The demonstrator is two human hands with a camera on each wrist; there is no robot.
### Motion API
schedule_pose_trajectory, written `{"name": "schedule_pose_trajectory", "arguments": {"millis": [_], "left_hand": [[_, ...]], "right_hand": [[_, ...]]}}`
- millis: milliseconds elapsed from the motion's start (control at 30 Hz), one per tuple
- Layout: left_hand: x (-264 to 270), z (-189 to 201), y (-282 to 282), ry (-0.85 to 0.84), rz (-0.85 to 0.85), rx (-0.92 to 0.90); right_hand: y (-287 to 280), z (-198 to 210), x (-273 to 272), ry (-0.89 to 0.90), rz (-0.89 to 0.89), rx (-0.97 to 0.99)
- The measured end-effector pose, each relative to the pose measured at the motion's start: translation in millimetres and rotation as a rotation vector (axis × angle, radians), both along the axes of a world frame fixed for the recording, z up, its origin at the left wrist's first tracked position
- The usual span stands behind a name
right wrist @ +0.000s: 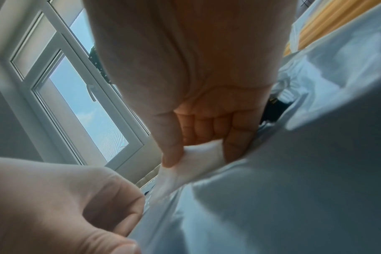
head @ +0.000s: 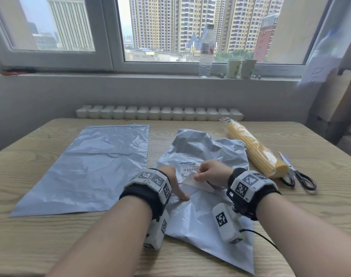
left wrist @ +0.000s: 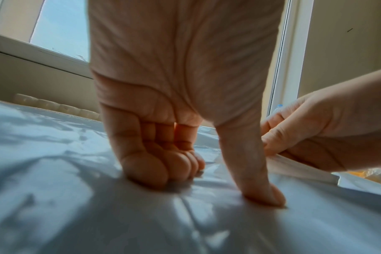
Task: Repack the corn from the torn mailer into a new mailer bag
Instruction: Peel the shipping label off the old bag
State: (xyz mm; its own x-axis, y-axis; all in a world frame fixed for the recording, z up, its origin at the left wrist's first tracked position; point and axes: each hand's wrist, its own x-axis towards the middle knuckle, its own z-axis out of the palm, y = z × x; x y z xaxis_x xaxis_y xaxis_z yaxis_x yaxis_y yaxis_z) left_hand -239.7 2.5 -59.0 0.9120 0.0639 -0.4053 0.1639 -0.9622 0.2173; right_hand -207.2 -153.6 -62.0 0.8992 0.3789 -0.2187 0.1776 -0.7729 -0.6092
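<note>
Daylight comes through a white-framed window (head: 170, 31) onto a pale wood-grain counter (head: 320, 176); a white radiator (head: 158, 112) stands under the grey sill (head: 110, 75), high-rise towers (head: 190, 21) outside.

Both forearms bare, no sleeves. Left hand (head: 171, 177) and right hand (head: 209, 172) bare: no gloves, no rings visible. Each wrist wrapped in black fabric strap. Left wrist band (head: 152, 181): grey-white angular blocks, each face printed with black-and-white square fiducial marker. Right wrist band (head: 250, 183): same build, same markers. White boxy camera module (head: 225, 223) with own marker hangs under right wrist; similar module (head: 156, 231) under left. Thin black cable (head: 264, 239) trails from right module.
</note>
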Motion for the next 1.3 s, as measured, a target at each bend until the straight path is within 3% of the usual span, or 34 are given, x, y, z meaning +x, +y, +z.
{"name": "schedule_pose_trajectory", "arguments": {"millis": [200,367,500,733,1300], "left_hand": [[-0.8,-0.7,-0.4,-0.015,-0.008,0.011],[2.5,10.0,-3.5,0.080,-0.006,-0.002],[8.2,13.0,-9.5,-0.020,0.048,-0.108],[3.8,0.9,-15.1,-0.088,-0.007,0.047],[3.1,-2.5,-12.2,-0.067,-0.023,0.070]], "right_hand": [[0.4,0.2,-0.7,-0.019,-0.035,0.001],[-1.9,-0.2,-3.9,-0.039,0.025,-0.019],[-5.3,1.1,-5.5,-0.023,0.042,-0.006],[-7.7,-0.4,-5.1,0.063,0.063,0.032],[-6.8,-0.1,3.2,-0.107,0.084,-0.068]]}}
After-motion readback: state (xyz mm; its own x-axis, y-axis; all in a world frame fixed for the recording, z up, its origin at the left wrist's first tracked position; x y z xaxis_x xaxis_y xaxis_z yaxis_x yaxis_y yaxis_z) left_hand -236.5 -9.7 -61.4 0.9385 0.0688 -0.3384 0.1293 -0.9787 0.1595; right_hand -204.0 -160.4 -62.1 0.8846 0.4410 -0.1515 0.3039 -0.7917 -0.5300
